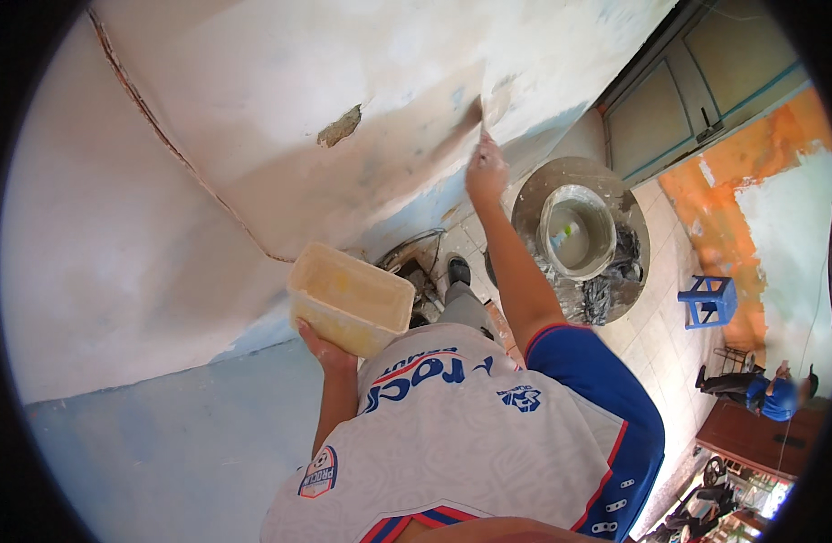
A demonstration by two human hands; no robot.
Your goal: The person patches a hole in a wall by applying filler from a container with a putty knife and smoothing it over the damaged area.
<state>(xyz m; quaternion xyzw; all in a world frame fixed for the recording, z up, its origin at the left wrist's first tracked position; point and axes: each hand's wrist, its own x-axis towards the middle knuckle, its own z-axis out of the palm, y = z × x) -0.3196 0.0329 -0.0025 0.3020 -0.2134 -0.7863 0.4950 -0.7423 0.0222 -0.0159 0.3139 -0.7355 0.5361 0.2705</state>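
My left hand (328,348) is closed on the lower end of a pale yellowish rectangular tub (348,326), tilted in front of my shirt. Its walls are smeared, and little shows of any contents. Stretched up to the wall, my right hand (487,172) grips a putty knife (484,113), seen nearly edge-on with its blade at the plaster. The handle is mostly hidden in my fingers. Around the blade the white wall (407,63) carries patchy, damp-looking skim marks. Left of it is a chipped hole (340,126) showing rough grey material.
A crack (153,118) runs down the wall on the left. Right of my legs, a bucket (577,233) of greyish liquid stands on a round grey surface (543,185). Beyond are a blue stool (708,302), a door (656,113) and a seated person (778,396) in blue.
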